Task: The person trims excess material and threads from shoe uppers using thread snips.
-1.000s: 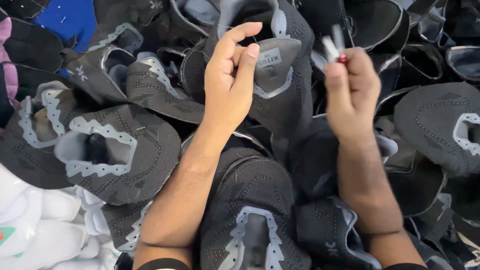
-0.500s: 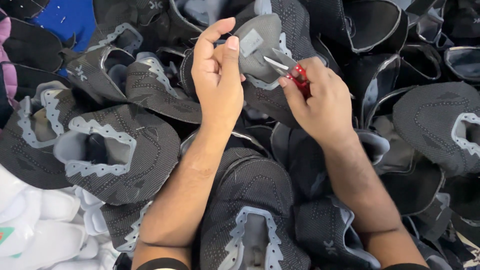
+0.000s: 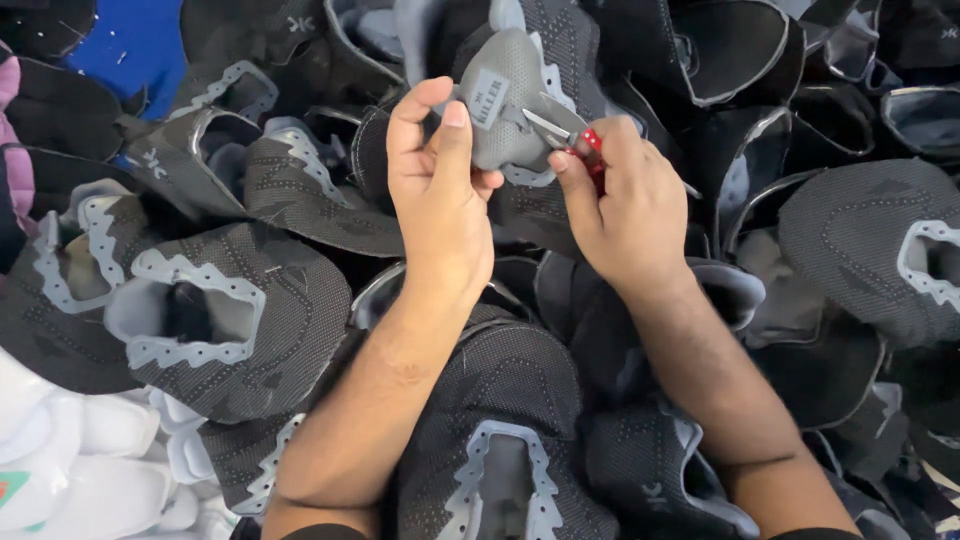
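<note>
The left hand pinches a grey shoe tongue in its grip. The right hand grasps red-handled snips, blades touching the tongue, above a heap of dark shoe uppers.

- We saw one label: a small pale grey rectangle with dark lettering, sewn at a slant on the grey shoe tongue, just right of the left hand's thumb.
- We found no packages, signs or screens.
</note>
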